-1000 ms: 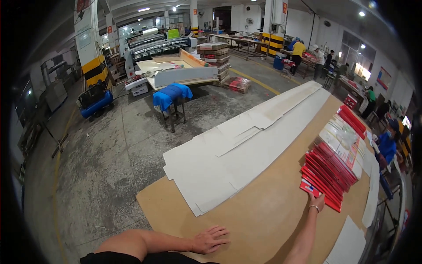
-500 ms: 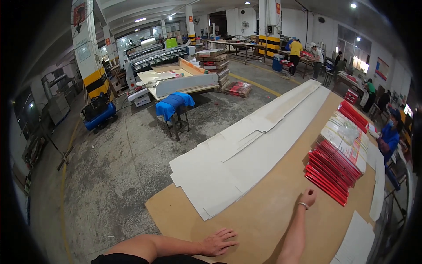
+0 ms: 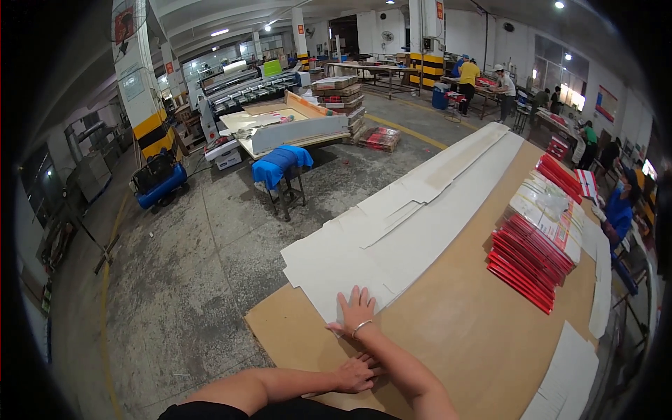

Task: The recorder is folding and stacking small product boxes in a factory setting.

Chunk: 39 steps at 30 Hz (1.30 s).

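Observation:
My right hand, with a bracelet at its wrist, lies spread on the near end of the long white cardboard sheets. Just nearer to me, my left hand rests on the brown board that covers the table. Its fingertips are partly hidden by my right forearm, and the fingers look loosely stretched. Neither hand holds anything. To the right, a fanned stack of red folded packages lies on the brown board, beside a bundle of white printed sheets.
More white sheets lie at the table's right edge. A person in blue works across on the right. Left of the table stand a stool with a blue cover and a blue compressor. Stacked boards stand farther back.
My right hand has swung left from beside the red stack onto the white sheets, crossing in front of my left hand. The left hand has shifted slightly. The view has turned a little.

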Each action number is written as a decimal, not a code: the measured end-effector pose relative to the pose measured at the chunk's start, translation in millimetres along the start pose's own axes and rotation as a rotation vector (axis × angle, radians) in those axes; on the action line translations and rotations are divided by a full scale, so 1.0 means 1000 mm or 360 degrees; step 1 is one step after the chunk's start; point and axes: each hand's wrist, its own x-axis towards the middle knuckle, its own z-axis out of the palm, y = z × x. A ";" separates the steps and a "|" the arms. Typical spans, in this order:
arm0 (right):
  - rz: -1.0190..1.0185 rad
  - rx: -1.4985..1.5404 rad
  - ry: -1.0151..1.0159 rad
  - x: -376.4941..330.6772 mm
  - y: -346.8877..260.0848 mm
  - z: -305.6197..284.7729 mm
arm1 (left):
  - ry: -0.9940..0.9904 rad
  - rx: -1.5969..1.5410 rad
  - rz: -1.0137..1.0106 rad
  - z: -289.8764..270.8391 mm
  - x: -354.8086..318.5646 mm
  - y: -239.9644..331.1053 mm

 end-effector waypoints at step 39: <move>-0.0199 -0.0362 0.0882 -0.381 0.077 -0.030 | 0.0923 -0.0482 0.1512 -0.133 -0.049 0.100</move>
